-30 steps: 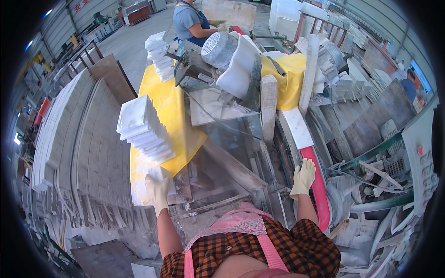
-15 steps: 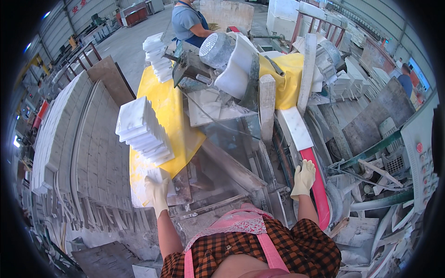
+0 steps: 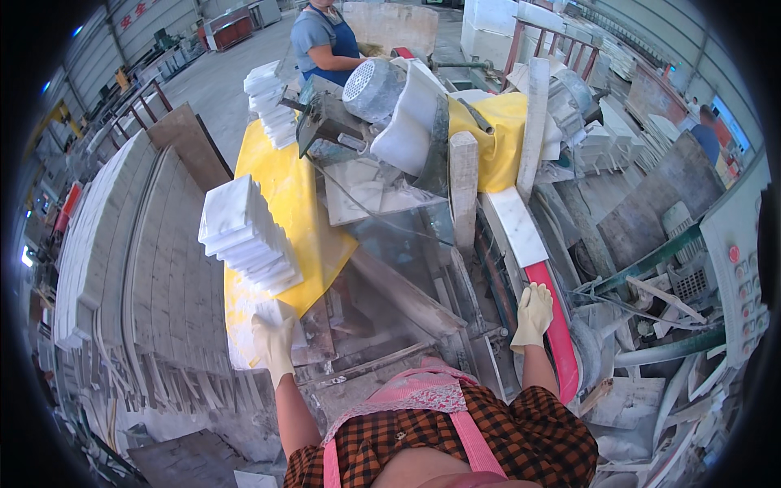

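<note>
My left hand (image 3: 274, 346), in a cream rubber glove, is closed at the near edge of a white marble tile (image 3: 278, 311) at the near end of the yellow sheet (image 3: 298, 193). Its fingertips are partly hidden. Just beyond it rises a leaning stack of white marble tiles (image 3: 244, 232). My right hand (image 3: 534, 313), gloved alike, lies with its fingers stretched forward at the left edge of the red conveyor belt (image 3: 560, 342), holding nothing. Ahead of it, a long white marble piece (image 3: 517, 224) lies in line with the belt.
A dusty motor (image 3: 373, 89) stands over the machine's middle, with wooden posts (image 3: 464, 183) beside it. Stone strips (image 3: 167, 260) are stacked at the left; a control panel (image 3: 736, 276) is at the right. A person (image 3: 325, 45) in a blue apron stands at the back.
The view has shifted slightly. The person at the back has turned or leaned a little. My two hands stay in nearly the same places, and the marble piece on the belt line has barely moved.
</note>
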Demonstrator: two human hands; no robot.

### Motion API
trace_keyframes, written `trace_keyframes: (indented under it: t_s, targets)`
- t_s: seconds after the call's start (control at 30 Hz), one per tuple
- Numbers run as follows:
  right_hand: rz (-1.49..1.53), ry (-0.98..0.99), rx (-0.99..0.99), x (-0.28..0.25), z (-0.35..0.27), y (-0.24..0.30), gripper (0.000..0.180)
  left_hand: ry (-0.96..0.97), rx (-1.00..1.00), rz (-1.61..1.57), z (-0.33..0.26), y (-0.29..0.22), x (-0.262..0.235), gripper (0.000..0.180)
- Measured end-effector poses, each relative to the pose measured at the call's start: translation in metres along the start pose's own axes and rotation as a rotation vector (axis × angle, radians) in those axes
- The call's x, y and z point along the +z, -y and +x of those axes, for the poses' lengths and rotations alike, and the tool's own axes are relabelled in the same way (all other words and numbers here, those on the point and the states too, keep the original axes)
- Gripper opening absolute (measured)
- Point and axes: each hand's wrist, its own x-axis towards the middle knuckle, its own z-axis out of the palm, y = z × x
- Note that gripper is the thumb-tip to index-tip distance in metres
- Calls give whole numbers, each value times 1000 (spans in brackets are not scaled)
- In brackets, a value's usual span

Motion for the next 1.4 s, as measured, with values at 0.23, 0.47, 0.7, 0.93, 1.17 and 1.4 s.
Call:
trace_keyframes:
  t_s: [0.23, 0.47, 0.7, 0.93, 1.17, 1.4]
  targets:
    - [-6, -133, -72, 3, -3, -2, 42, 3, 8, 0, 0, 1, 0, 86]
    - [4, 100, 40, -17, -3, 1, 50, -4, 21, -5, -1, 0, -1, 87]
    - [3, -176, -55, -9, -8, 1, 39, -2, 19, -16, 3, 4, 3, 90]
    - [4, -22, 12, -17, -11, -3, 37, -59, 86, -11, 6, 10, 9, 94]
    - [9, -42, 17, -19, -15, -1, 35, -105, 107, 6, 2, 6, 3, 88]
    - [31, -39, 16, -14, -19, -8, 36, -101, 93, 46, 3, 6, 3, 88]
